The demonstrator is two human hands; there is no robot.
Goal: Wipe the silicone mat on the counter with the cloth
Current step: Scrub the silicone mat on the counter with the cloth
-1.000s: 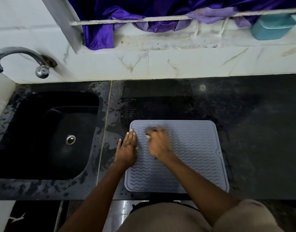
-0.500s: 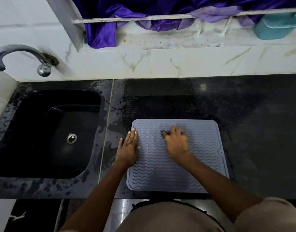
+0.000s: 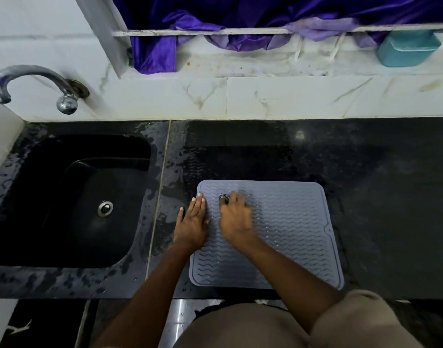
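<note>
Wiping looks underway: the right hand (image 3: 234, 217) grips a small dark cloth (image 3: 223, 197) at the silicone mat's (image 3: 290, 229) far-left corner, the left hand (image 3: 191, 223) lies flat-fingered on its edge, with most ridges seemingly left.

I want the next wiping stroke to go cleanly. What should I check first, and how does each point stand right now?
1. Mat lies flat on the counter: ok.
2. Left hand presses flat on the mat's left edge: ok.
3. Right hand grips the cloth: ok, though only a dark bit shows.
4. Right side of the mat free of objects: ok.
5. Mat already clean: cannot tell.
</note>
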